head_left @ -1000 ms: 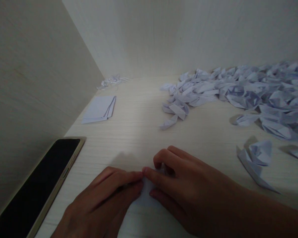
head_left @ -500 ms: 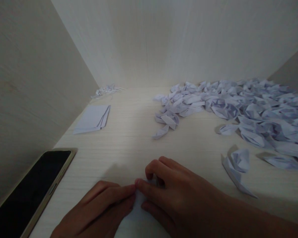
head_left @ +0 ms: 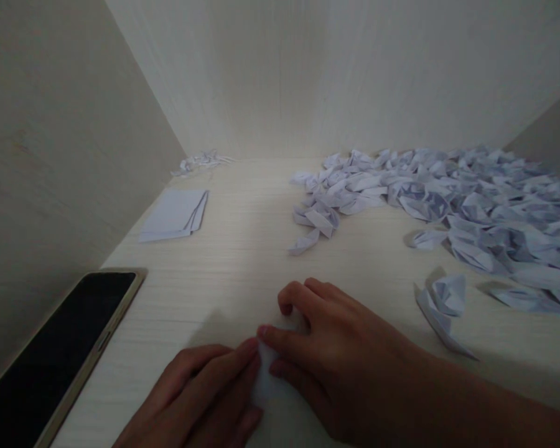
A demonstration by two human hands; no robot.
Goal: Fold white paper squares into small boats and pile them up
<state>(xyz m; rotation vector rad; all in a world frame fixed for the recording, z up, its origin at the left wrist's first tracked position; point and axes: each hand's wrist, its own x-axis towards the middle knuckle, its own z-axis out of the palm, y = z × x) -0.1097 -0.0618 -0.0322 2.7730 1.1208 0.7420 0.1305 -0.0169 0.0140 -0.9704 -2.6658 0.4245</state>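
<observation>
Both my hands rest on a small white sheet of paper (head_left: 271, 389) lying on the pale wooden desk (head_left: 242, 261) at the near edge. My left hand (head_left: 200, 398) lies flat on the paper's left side, fingers pressed together and pointing right. My right hand (head_left: 340, 361) presses the paper from the right, index finger curled at the top and other fingertips pinning the fold where they meet my left fingertips. Most of the paper is hidden under my hands.
A large heap of folded white paper pieces (head_left: 448, 193) spreads over the right and back of the desk. A loose folded piece (head_left: 443, 305) lies right of my right hand. A small stack of paper sheets (head_left: 175, 214) lies left. A dark phone (head_left: 56, 361) sits near left. Walls enclose left and back.
My left hand has slid back toward me along the paper. My right hand stays pressed on the fold, and more white paper shows between the hands.
</observation>
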